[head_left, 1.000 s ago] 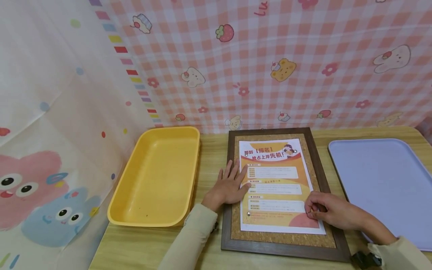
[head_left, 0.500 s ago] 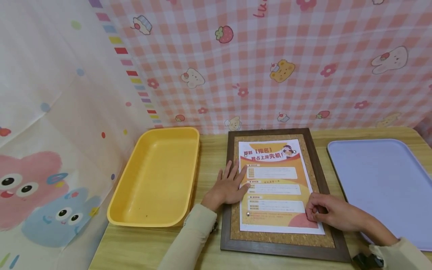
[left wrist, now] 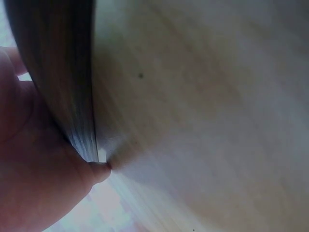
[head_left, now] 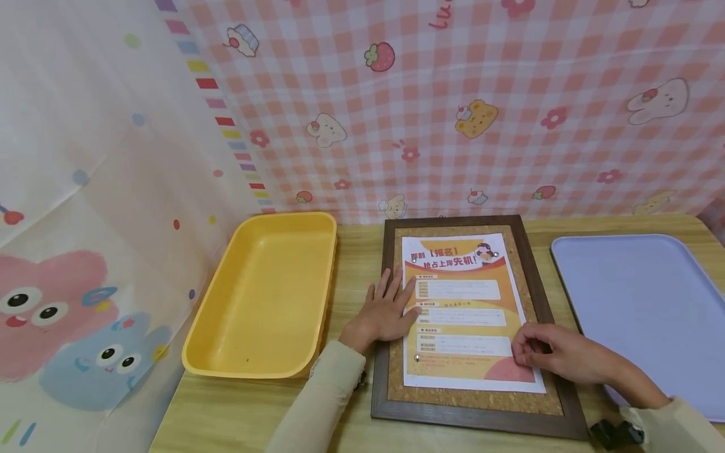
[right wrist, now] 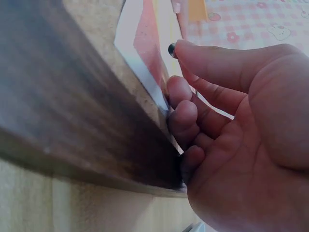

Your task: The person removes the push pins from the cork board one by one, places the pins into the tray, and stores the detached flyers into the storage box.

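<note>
A printed poster (head_left: 461, 314) lies on a cork board (head_left: 476, 399) with a dark wooden frame (head_left: 476, 421). Silver thumbtacks sit at its upper left (head_left: 413, 260), upper right (head_left: 496, 254) and lower left (head_left: 417, 357). My left hand (head_left: 382, 314) rests with spread fingers across the frame's left side and the poster's edge. In the left wrist view, part of that hand (left wrist: 38, 154) lies along the frame. Over the poster's lower right, my right hand (head_left: 561, 353) pinches a small dark, shiny thumbtack (right wrist: 172, 50) between thumb and forefinger; its other fingers curl by the frame.
To the left stands a yellow tray (head_left: 257, 302) with a raised rim. A lavender tray (head_left: 640, 296) lies right of the board, partly beneath the right forearm in view. A pink checked cloth (head_left: 351, 126) hangs behind the wooden table (head_left: 226, 415).
</note>
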A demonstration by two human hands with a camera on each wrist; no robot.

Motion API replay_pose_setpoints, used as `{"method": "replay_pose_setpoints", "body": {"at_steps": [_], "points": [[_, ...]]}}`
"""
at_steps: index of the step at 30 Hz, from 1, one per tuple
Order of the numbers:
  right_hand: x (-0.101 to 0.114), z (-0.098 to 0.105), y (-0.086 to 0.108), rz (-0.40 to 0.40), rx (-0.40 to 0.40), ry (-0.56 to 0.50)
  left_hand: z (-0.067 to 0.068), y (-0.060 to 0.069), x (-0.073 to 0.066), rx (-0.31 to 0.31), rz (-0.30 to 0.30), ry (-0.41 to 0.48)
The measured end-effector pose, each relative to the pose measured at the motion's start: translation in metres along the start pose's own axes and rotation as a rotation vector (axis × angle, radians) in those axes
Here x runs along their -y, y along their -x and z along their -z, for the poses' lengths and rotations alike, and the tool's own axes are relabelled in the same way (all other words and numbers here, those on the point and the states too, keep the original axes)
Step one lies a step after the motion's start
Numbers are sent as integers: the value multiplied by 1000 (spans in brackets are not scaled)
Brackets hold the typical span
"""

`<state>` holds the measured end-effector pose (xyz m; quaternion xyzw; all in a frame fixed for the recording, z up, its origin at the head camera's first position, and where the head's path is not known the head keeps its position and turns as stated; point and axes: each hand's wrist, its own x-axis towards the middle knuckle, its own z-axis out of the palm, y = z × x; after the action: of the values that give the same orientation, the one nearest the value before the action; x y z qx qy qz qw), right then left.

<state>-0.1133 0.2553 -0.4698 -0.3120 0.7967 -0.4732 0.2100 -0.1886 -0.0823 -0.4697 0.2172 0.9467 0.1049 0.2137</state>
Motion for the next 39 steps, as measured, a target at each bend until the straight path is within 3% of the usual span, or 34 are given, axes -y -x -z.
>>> {"method": "replay_pose_setpoints", "body": {"at_steps": [9, 15, 18, 23, 27, 36, 39], "points": [[5, 8, -1, -15, -31, 1, 0, -1, 2, -7, -10, -4], [8, 14, 1, -41, -101, 5, 0, -1, 2, -4, -5, 8], [7, 15, 3, -16, -137, 21, 0, 0, 1, -2, -7, 18], [6, 19, 8, -7, -251, 97, 0, -1, 3, 6, -8, 22], [7, 25, 14, -56, -335, 150, -1, -1, 3, 11, -5, 23], [4, 47, 32, -133, -444, 124, -2, -3, 2, 12, -6, 29], [2, 54, 36, -204, -469, 119, -1, -2, 2, 14, -4, 22]]}}
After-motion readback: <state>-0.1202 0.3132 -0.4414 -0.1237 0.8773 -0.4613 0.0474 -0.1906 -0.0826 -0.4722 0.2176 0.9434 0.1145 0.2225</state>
